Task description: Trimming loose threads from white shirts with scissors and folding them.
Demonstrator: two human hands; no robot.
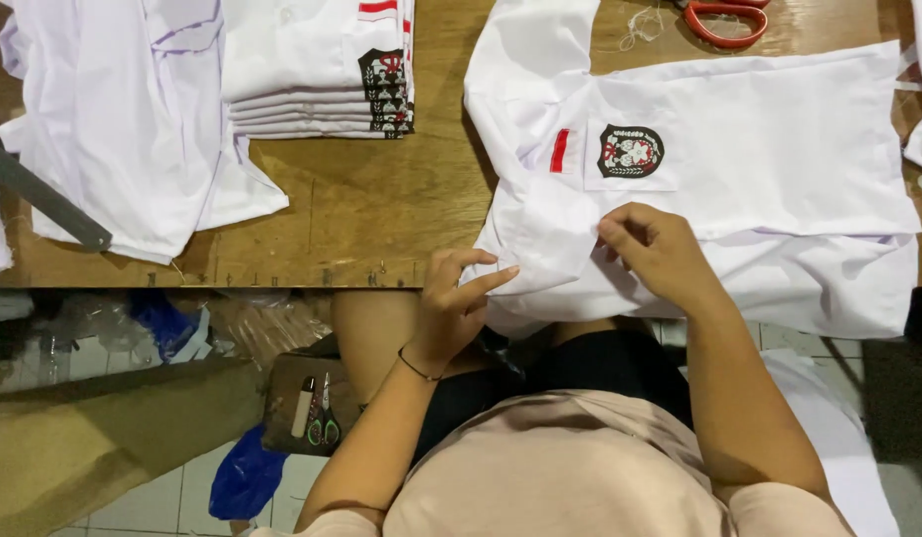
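- left hand [453,298] pinches the near edge of the white shirt [779,149], lying on the right of the wooden table [371,209].
- right hand [655,249] pinches its fabric just beside.
- folded shirt stack [302,70] far left.

I am in a sewing workshop; my big wooden table [371,214] has a neat stack of folded white shirts [317,70] with badges; red scissors [724,18] and loose threads [640,25] lie on top; small green scissors [326,423] sit below.
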